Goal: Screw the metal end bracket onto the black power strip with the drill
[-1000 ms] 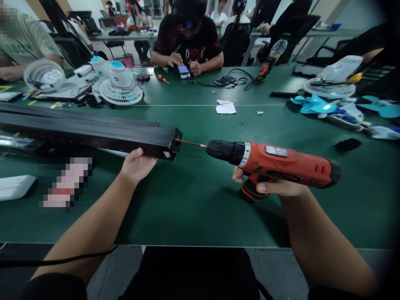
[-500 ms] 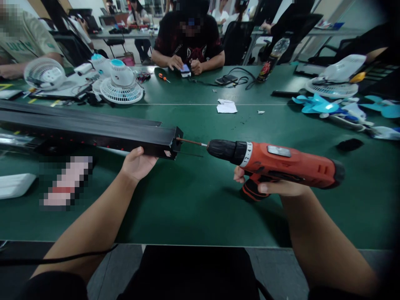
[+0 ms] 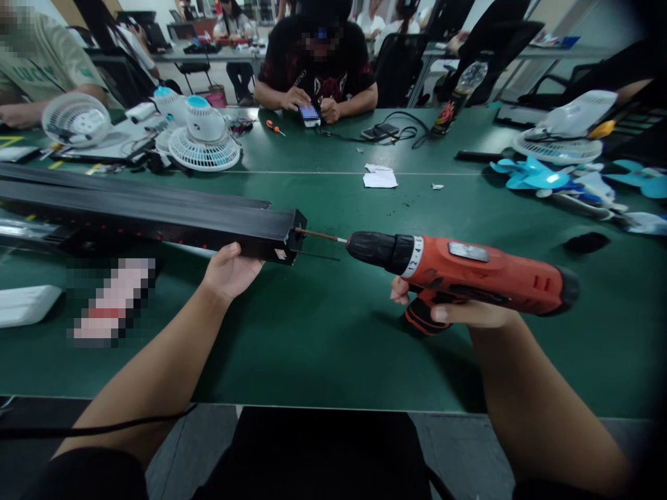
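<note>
A long black metal housing lies across the green table, its end cap facing right. My left hand grips its underside near that end. My right hand is wrapped round the handle of an orange cordless drill held level. The drill's thin bit reaches left and its tip touches the end cap of the housing.
White desk fans and parts sit at the back left, blue fan blades and a white fan grille at the right. Paper scraps lie mid-table. A person in black sits opposite with a phone; another sleeve is at far left.
Almost nothing: the drill and both hands hold their places, with only a slight shift of the view.
</note>
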